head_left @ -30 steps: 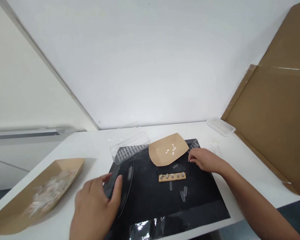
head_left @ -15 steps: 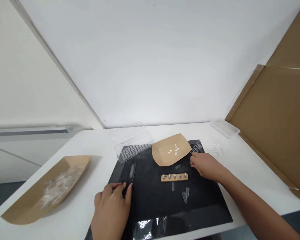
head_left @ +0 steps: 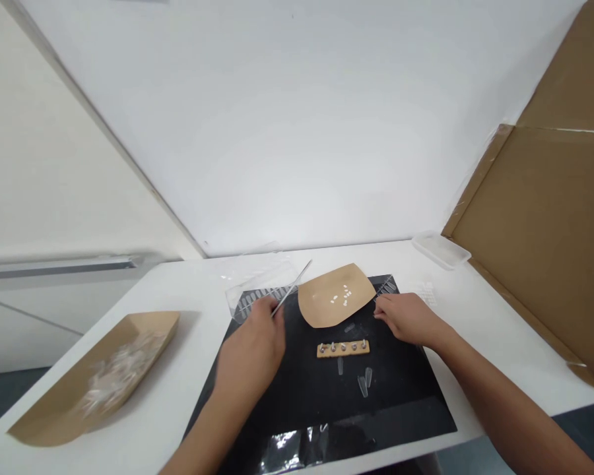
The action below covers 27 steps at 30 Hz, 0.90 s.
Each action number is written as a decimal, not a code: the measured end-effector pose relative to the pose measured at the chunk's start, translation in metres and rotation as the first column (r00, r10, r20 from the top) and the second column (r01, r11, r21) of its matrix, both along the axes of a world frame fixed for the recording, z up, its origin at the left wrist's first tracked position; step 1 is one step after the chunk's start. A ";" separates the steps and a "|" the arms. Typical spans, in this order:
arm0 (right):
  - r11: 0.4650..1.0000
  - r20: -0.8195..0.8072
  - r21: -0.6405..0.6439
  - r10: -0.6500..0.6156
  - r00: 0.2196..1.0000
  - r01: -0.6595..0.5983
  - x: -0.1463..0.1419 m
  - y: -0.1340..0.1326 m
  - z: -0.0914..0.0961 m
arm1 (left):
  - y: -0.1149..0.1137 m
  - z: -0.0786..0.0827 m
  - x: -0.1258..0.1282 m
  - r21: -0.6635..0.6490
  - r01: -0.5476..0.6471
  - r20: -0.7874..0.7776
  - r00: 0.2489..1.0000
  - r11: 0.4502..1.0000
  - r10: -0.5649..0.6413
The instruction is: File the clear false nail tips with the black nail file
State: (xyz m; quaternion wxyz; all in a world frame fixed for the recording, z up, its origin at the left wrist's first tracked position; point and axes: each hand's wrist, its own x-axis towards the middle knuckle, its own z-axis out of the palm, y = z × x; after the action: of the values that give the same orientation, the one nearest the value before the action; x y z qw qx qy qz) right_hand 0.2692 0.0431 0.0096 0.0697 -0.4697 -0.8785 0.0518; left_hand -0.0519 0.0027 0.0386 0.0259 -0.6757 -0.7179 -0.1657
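The left hand (head_left: 251, 349) has moved up the black mat (head_left: 327, 409), from its near edge to the mat's far left part, and the left forearm (head_left: 202, 439) now enters the view from 7 o'clock. A slender steel tool (head_left: 292, 287), pinched in that hand, has swung up from low over the mat. It now points toward 1 o'clock, its tip past the far edge of the clear plastic tray (head_left: 272, 274) and just beside the kraft-paper dish (head_left: 321, 310).

Black glossy mat (head_left: 317, 402), tan kraft paper tray (head_left: 321, 310), white tabletop (head_left: 188, 297)
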 end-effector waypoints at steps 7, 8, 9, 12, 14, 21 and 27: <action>0.986 -0.347 0.165 0.062 0.936 -0.004 -0.015 0.001 -0.008 | 0.060 -0.020 0.011 -0.093 0.295 0.058 0.955 0.951 -0.290; 0.981 -0.381 0.192 0.079 0.921 -0.004 -0.018 0.002 -0.008 | 0.059 -0.024 0.008 -0.084 0.306 0.061 0.952 0.948 -0.301; 0.976 -0.406 0.218 0.095 0.909 -0.004 -0.021 0.003 -0.008 | 0.057 -0.027 0.005 -0.061 0.325 0.067 0.945 0.944 -0.321; 0.957 -0.429 0.291 0.138 0.893 -0.009 -0.033 0.010 0.002 | 0.050 -0.036 0.001 0.065 0.402 0.103 0.908 0.913 -0.407; 0.942 -0.410 0.335 0.151 0.900 -0.005 -0.044 0.018 0.014 | 0.048 -0.041 0.004 0.177 0.440 0.133 0.876 0.881 -0.464; 0.845 -0.305 0.528 0.102 0.947 0.079 -0.086 0.035 0.032 | 0.041 -0.043 0.020 0.496 0.374 0.342 0.745 0.784 -0.572; 0.811 -0.312 0.573 0.079 0.947 0.121 -0.102 0.040 0.012 | 0.034 -0.036 0.026 0.449 0.333 0.475 0.697 0.829 -0.538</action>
State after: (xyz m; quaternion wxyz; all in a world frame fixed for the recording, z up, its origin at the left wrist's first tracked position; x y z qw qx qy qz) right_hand 0.1672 0.0830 0.0214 0.3534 -0.4203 -0.8229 -0.1460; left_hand -0.0263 0.0371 0.0024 -0.1235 -0.7295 -0.4682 -0.4830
